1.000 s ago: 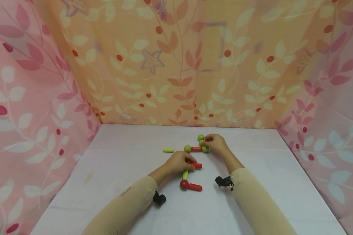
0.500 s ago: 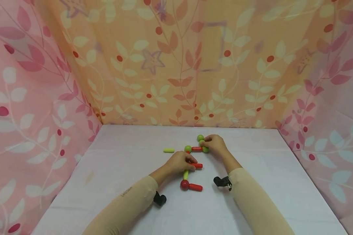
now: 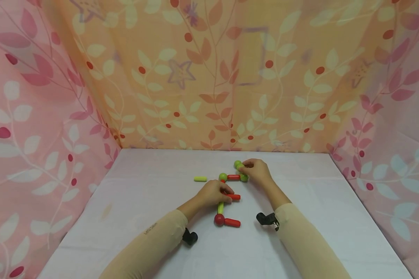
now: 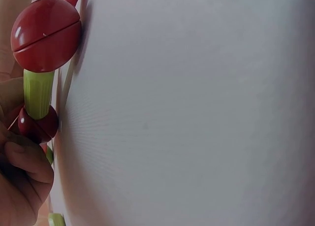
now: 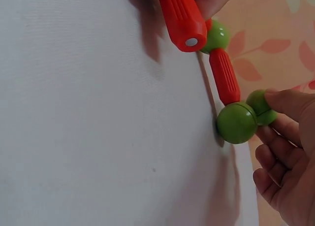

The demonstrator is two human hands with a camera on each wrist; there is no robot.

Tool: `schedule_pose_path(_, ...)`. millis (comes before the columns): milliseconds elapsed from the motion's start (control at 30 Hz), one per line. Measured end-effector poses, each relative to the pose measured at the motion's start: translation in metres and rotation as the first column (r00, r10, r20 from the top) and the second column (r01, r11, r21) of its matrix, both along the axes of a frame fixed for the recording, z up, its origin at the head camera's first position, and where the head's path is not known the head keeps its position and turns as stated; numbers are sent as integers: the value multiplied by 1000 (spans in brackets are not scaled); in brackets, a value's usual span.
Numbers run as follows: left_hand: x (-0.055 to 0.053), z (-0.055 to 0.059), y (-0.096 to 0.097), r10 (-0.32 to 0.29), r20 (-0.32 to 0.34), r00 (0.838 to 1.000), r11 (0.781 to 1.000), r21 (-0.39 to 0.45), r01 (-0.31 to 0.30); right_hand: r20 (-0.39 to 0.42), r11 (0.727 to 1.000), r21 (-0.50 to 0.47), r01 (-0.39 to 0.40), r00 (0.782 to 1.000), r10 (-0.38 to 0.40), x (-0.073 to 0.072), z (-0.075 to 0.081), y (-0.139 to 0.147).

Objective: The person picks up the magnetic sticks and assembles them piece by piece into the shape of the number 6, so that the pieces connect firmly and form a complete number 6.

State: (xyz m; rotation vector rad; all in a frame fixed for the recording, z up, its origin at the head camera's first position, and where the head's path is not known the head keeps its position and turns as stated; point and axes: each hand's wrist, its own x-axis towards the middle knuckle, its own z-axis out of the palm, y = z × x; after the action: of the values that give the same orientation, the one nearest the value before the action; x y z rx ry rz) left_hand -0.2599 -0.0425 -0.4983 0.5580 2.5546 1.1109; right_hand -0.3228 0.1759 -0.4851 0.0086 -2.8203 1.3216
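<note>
Two holds are taken at once on a chain of balls and rods (image 3: 234, 177), laid out mid-table on a white tabletop (image 3: 153, 186). By the left hand (image 3: 213, 192), a middle red rod (image 3: 234, 197) is pinched beside a dark red ball (image 4: 38, 124), probably so that the line is steadied; the exact finger contact is partly hidden. By the right hand (image 3: 256, 169), apart from the left, a pinched green ball (image 5: 260, 113) is gripped from the outer side, presumably so that the chain is not knocked. It is flanked by a corner green ball (image 5: 237, 122) and a far green ball (image 3: 238, 164); whether all three are joined cannot be told. A loose yellow-green rod (image 3: 200, 179) is left lying to one side, seemingly as a spare within reach. The balls are glossy and crossed by seams; the rods are fluted, one tipped with a pale disc (image 5: 191, 42) that may be a magnet. At the near end, a yellow-green rod (image 3: 220, 208) is met by a near red ball (image 3: 219, 220), from which a near red rod (image 3: 232, 223) is pointed rightward.
</note>
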Motion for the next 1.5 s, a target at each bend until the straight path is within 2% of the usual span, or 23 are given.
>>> schedule_pose_path(367, 0, -1, -1, -7, -18, 1000, 1000, 4, 7, -120, 997, 59, -55, 991, 62, 25, 15, 10)
schedule_pose_path(700, 1, 0, -3, -8, -25, 1000, 1000, 8, 8, -145, 994, 64, -93, 984, 101, 54, 17, 19)
schedule_pose_path(1000, 1, 0, -2, 2, -20, 1000, 1000, 10, -2, -79, 990, 62, -129, 988, 134, 77, 6, 23)
schedule_pose_path(1200, 2, 3, -2, 7, -15, 1000, 1000, 16, -7, -24, 988, 42, -146, 989, 147, 85, -4, 24)
schedule_pose_path(1500, 2, 1, 1, 10, -7, 1000, 1000, 7, -10, 64, 991, -3, -136, 989, 136, 95, -9, 22)
